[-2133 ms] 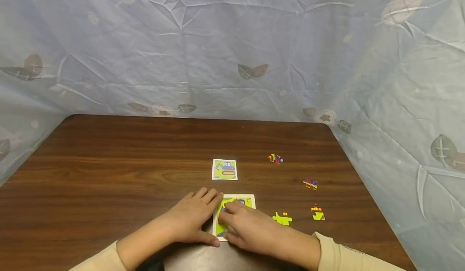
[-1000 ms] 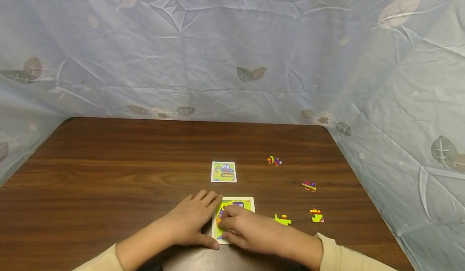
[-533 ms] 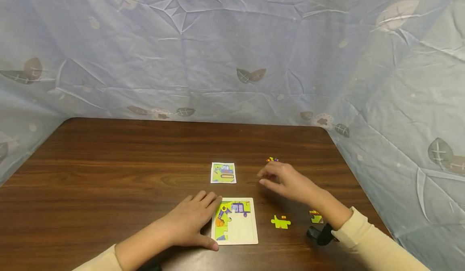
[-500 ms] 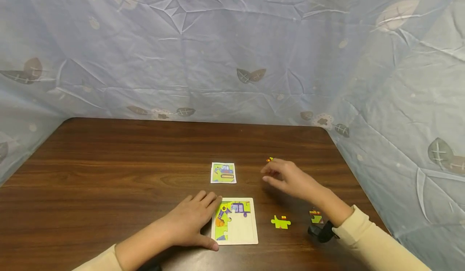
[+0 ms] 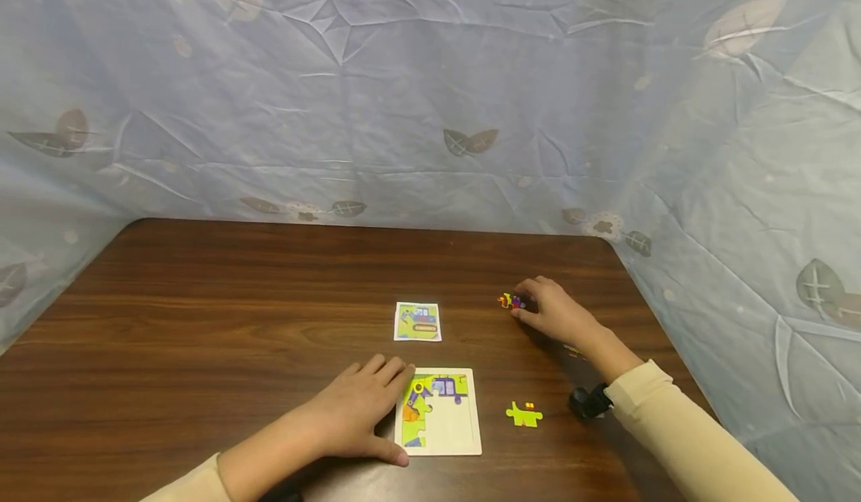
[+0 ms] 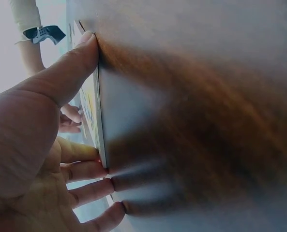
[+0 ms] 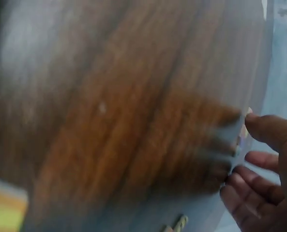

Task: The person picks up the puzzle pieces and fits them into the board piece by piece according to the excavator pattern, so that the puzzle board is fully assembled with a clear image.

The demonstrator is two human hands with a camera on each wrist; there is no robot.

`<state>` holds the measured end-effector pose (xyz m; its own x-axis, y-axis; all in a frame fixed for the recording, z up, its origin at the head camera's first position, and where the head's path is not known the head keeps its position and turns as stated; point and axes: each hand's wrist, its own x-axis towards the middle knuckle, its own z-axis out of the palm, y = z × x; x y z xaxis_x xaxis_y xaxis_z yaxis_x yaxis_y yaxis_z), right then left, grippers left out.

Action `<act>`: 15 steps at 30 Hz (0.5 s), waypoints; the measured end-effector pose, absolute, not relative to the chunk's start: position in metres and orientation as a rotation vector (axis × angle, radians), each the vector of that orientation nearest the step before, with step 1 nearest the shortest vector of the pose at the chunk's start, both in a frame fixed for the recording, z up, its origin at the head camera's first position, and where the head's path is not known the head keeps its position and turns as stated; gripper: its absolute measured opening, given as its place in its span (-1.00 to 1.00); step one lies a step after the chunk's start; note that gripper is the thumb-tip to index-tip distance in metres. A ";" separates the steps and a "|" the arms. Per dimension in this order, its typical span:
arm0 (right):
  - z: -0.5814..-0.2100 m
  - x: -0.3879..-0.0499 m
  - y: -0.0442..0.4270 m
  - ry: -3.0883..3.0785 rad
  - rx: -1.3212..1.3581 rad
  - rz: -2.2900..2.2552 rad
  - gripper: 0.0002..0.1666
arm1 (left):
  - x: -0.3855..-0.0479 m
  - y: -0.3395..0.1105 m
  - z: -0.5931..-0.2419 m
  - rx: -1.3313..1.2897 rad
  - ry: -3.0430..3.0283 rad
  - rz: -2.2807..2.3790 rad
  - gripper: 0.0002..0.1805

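Observation:
My left hand rests on the table with spread fingers, its fingertips and thumb at the left edge of the white puzzle tray. Joined pieces cover the tray's left side and top; its lower right shows bare board. At the back right, my right hand has its thumb and fingers around the right end of a small red, green and purple piece; whether they touch it cannot be told. In the right wrist view, the right hand has its thumb and fingers apart beside that piece.
A square picture card lies behind the tray. Right of the tray is a green piece. A striped piece is partly hidden by the right forearm, which has a black wrist device. Patterned cloth hangs behind the table.
My right hand has left the tray and moved back and right to the small piece. Bare board it covered now shows. The left hand has stayed at the tray's edge.

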<state>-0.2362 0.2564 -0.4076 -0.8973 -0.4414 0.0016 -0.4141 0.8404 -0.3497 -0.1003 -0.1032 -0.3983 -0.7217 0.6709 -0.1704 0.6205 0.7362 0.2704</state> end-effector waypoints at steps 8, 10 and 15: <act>-0.404 -0.241 0.255 2.927 -0.751 -0.549 -0.76 | -0.100 -0.103 -0.397 1.002 2.665 0.291 0.27; -0.404 -0.242 0.256 2.928 -0.790 -0.565 -0.71 | -0.100 -0.103 -0.396 1.000 2.664 0.294 0.27; -0.402 -0.241 0.256 2.935 -0.704 -0.557 -0.73 | -0.099 -0.103 -0.396 1.006 2.667 0.283 0.27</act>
